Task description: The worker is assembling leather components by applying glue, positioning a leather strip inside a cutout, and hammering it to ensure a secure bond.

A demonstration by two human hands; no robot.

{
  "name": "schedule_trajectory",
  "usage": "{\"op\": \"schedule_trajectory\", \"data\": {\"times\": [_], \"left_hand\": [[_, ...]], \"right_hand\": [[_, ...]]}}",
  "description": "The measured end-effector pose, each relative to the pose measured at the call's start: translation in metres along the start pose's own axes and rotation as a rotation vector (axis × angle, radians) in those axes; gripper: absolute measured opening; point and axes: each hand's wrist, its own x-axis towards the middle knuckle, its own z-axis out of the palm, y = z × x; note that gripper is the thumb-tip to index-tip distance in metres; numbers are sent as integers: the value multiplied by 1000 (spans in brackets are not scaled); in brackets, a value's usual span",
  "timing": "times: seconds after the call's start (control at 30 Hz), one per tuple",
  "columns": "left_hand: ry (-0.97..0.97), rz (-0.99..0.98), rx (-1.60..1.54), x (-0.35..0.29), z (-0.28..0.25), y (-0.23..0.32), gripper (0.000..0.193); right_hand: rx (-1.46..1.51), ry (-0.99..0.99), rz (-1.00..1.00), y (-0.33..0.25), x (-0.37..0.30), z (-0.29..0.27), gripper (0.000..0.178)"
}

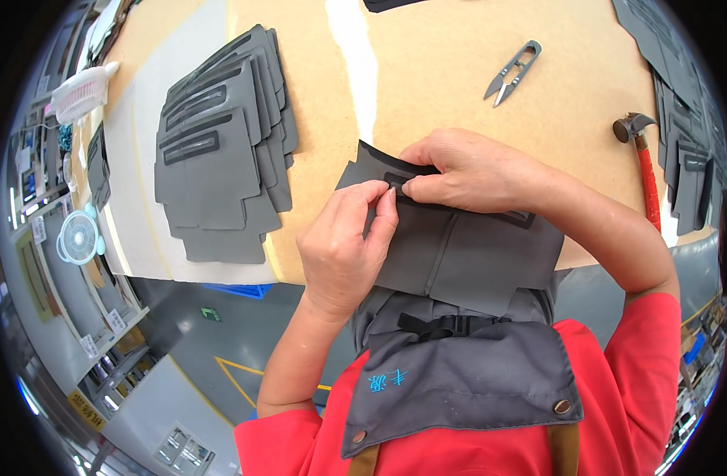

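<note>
A dark grey sheet panel, leather-like, with a seam down its middle and a black-rimmed slot, lies over the near table edge and my lap. Its far edge curls up, held by my right hand, with the thumb in front by the slot and the fingers behind. My left hand pinches thumb and forefinger together at the left end of the slot, close to my right thumb. Whether those fingertips grip the rim or some small thing on it is too small to tell.
A fanned stack of similar grey panels lies left on the table. Thread snips are at the far right, with a red-handled hammer nearer. More grey pieces line the right edge. A small fan stands left.
</note>
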Motion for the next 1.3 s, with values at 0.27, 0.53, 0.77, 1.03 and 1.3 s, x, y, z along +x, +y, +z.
{"op": "schedule_trajectory", "data": {"times": [0.27, 0.53, 0.77, 1.03, 1.3], "left_hand": [[-35, -6, 85, 8, -3, 3, 10], [-258, -547, -213, 19, -8, -16, 12], [-295, -623, -197, 27, -7, -13, 11], [-285, -586, -138, 28, -4, -10, 9], [-241, -502, -101, 25, -1, -8, 7]], "right_hand": [[-100, 49, -38, -2, -1, 0, 26], [-464, 627, -560, 34, -29, 44, 36], [-585, 658, -567, 54, -31, 61, 36], [-580, 648, -576, 55, -31, 61, 32], [-589, 656, -586, 55, -30, 61, 32]]}}
